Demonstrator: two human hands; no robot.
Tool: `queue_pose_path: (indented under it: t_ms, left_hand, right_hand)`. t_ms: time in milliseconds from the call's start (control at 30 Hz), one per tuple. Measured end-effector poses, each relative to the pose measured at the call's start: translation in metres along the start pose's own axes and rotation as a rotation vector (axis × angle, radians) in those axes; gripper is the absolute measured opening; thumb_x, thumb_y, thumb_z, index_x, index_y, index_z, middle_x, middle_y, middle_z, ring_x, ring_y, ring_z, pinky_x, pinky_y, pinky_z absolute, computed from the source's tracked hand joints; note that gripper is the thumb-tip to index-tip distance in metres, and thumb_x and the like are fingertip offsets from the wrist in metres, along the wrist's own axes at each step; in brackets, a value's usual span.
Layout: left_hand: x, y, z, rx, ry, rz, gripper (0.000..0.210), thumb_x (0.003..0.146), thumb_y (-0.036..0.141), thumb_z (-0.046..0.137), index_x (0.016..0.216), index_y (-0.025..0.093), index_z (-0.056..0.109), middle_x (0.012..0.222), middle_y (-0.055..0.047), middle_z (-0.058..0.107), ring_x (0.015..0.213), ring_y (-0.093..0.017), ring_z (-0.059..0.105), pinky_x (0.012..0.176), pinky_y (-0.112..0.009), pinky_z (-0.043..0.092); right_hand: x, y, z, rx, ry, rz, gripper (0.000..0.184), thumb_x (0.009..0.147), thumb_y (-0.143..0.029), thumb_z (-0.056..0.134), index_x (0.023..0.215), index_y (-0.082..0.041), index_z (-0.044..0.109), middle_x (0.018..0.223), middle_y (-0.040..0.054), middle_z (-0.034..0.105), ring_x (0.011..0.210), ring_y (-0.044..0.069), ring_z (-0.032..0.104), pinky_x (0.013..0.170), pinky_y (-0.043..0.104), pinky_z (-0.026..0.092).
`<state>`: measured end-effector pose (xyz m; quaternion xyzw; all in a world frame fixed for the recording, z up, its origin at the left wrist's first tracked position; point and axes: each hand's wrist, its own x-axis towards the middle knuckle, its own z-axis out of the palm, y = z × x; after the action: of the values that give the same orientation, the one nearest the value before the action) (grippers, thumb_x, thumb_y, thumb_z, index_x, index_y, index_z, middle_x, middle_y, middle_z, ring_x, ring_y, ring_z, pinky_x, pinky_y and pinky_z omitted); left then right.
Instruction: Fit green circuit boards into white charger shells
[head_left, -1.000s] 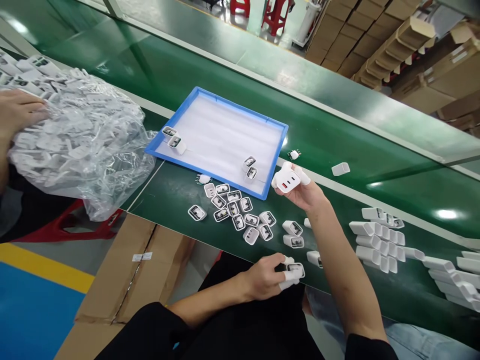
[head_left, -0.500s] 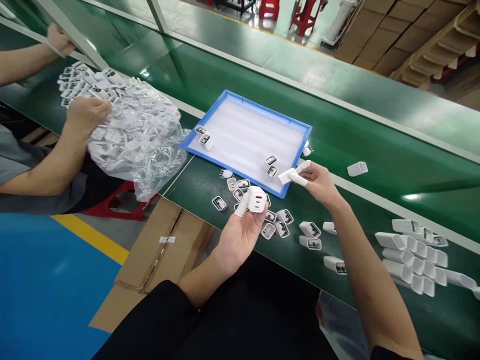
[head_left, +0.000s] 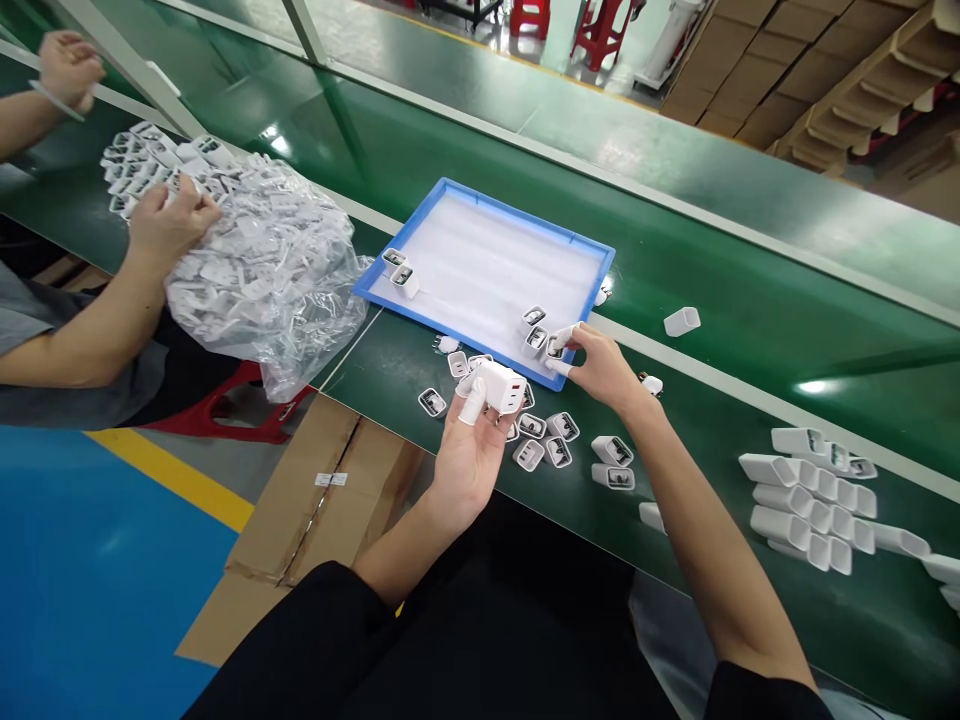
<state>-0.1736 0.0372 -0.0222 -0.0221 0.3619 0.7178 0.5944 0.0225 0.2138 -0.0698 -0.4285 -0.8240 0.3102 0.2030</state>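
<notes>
My left hand (head_left: 469, 465), with white finger covers, is closed around a white charger (head_left: 499, 385); its face with a red port and dark slots points right. My right hand (head_left: 600, 368), thumb and finger also covered, pinches a white charger housing (head_left: 555, 347) at the near right corner of the blue-rimmed tray (head_left: 480, 342). Beside it in the tray are two more open housings (head_left: 535, 337). Another pair of housings (head_left: 405, 281) is at the tray's left corner. Below my left hand's charger, several housings (head_left: 559, 451) lie loosely on the green bench.
Rows of white housings (head_left: 814, 515) lie on the right of the bench, and a single housing (head_left: 682, 321) lies farther back. On the left a co-worker's hand (head_left: 169, 225) touches parts beside a plastic bag of white pieces (head_left: 255, 250). A cardboard box (head_left: 300, 520) stands below.
My right hand has moved down and left, bringing its housing upright beside the pair in the tray's corner. The charger in my left hand has turned to the right. The co-worker's far hand has lifted.
</notes>
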Motion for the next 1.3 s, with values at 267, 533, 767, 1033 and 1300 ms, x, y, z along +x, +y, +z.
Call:
queue_pose_path:
  t_ms: [267,533,767,1033,1300]
  left_hand:
    - [0.014,-0.003,-0.010,0.143,-0.005,0.142,0.034,0.092,0.047,0.096,0.120,0.033,0.082,0.145,-0.003,0.079,0.130,-0.023,0.078,0.110,-0.038,0.068]
    - [0.035,0.003,-0.018,0.250,0.034,0.308,0.038,0.088,0.046,0.099,0.118,0.032,0.080,0.143,-0.005,0.078,0.138,-0.027,0.073,0.113,-0.042,0.065]
    - [0.036,0.002,-0.019,0.288,0.044,0.366,0.041,0.086,0.049,0.101,0.117,0.031,0.079,0.146,-0.004,0.077,0.142,-0.027,0.070,0.115,-0.039,0.064]
    - [0.028,-0.007,-0.010,0.265,0.034,0.293,0.036,0.089,0.043,0.099,0.117,0.032,0.080,0.145,-0.004,0.077,0.147,-0.027,0.068,0.113,-0.037,0.065]
    - [0.024,-0.004,-0.008,0.287,0.039,0.307,0.037,0.086,0.046,0.100,0.114,0.031,0.080,0.146,-0.005,0.074,0.146,-0.029,0.067,0.110,-0.039,0.067]
  right_hand:
    - [-0.001,0.000,0.002,-0.034,-0.005,0.044,0.024,0.093,-0.034,0.079,0.108,-0.028,0.061,0.117,0.0087,0.074,0.107,0.032,0.074,0.094,0.050,0.062]
    - [-0.002,-0.002,-0.003,0.182,0.002,0.116,0.045,0.088,-0.040,0.089,0.127,-0.028,0.069,0.126,0.0097,0.079,0.109,0.032,0.077,0.105,0.056,0.065]
    - [-0.008,-0.001,-0.027,0.819,-0.085,0.307,0.051,0.087,-0.070,0.090,0.113,-0.029,0.077,0.117,0.0068,0.084,0.117,0.030,0.078,0.117,0.055,0.062]
    - [-0.014,-0.014,-0.027,0.975,-0.077,0.331,0.054,0.088,-0.077,0.080,0.113,-0.030,0.075,0.128,0.0106,0.083,0.124,0.034,0.076,0.115,0.056,0.063]
    - [-0.009,-0.017,-0.011,1.052,0.039,0.319,0.045,0.087,-0.067,0.089,0.109,-0.031,0.074,0.124,0.0057,0.083,0.122,0.029,0.078,0.123,0.052,0.059]
